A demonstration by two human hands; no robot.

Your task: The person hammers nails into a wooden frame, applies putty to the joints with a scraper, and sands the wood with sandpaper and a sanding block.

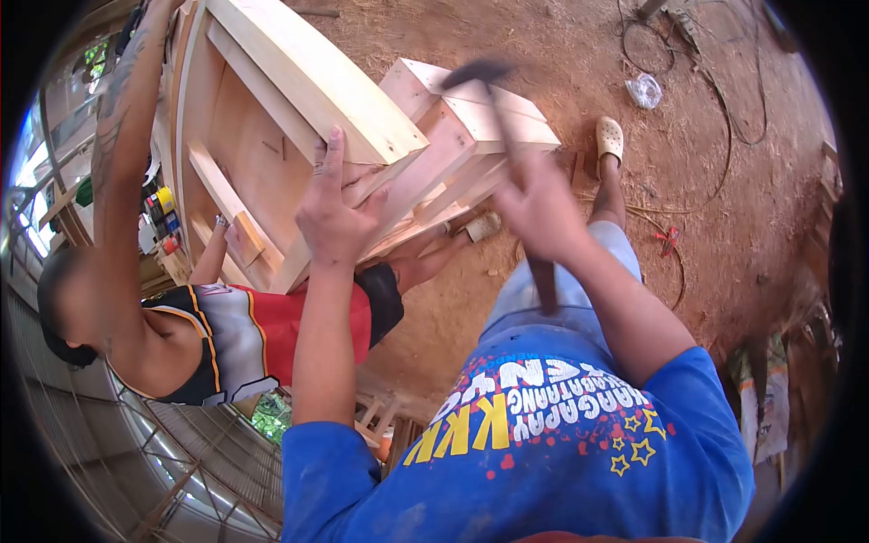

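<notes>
My right hand (539, 208) is closed around the handle of a hammer (502, 118), both smeared by motion. The dark hammer head is raised in front of the pale wooden blocks, with the handle's lower end above my lap. My left hand (339, 217) grips the end of a pale wooden beam (308, 72), index finger stretched along its side and thumb spread apart. The beam forms part of a large wooden frame (244, 109) with a panel inside. Small dark marks show near the beam's end.
A co-worker in a red, white and black sleeveless shirt (308, 330) is at the left, one arm (127, 136) raised along the frame. Stacked wooden blocks (489, 118) stand ahead. Cables (724, 172) and a clear plastic bundle (644, 90) lie on the dirt floor.
</notes>
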